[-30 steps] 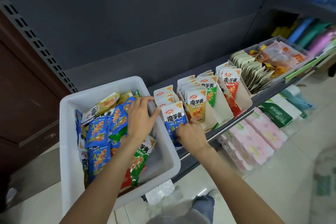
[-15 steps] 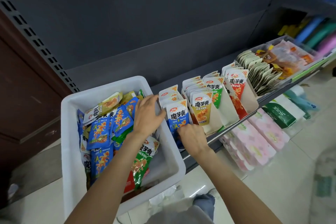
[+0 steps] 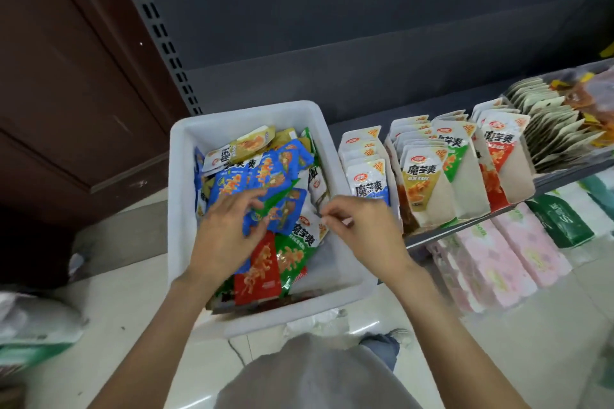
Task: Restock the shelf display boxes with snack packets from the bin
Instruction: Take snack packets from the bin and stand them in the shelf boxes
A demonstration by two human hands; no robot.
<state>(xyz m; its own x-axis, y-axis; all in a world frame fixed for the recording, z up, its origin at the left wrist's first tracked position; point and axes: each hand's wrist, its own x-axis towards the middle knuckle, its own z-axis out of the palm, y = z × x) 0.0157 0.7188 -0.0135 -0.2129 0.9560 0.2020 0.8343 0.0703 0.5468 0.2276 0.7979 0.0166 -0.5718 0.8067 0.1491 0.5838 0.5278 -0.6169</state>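
Fingers [image 3: 252, 201] of the left hand [image 3: 229, 236] curl over a blue packet [image 3: 282, 212] in the white bin [image 3: 186, 209], thumb and fingertips pinching its edge from the packet's nine o'clock side. Fingertips of the right hand [image 3: 365, 229] are pressed together in a pinch near the top corner of a green packet [image 3: 305, 236]; whether they actually grip that corner I cannot tell, since the spot is small and blurred. Both hands sit over the lower half of the bin, left at about eight o'clock of its middle, right at about four o'clock.

Loose snack packets fill the bin in a heap: blue ones across the middle, a yellow packet [image 3: 239, 146] at twelve o'clock, a red packet [image 3: 257, 271] at six o'clock beside the green one.

At three o'clock of the bin, on the shelf [image 3: 498, 219], stands a row of display boxes with upright packets. Nearest is the blue-label box [image 3: 368, 173], just beside the bin wall; next the yellow-label box [image 3: 422, 183], then the green-label box [image 3: 455, 156] and the red-label box [image 3: 501, 156]. Farther toward two o'clock is a tray of pale packets [image 3: 551, 133].

Below the shelf lie pink wrapped packs [image 3: 498, 256] and a green pack [image 3: 561, 219]. A brown door [image 3: 66, 76] stands at ten o'clock.
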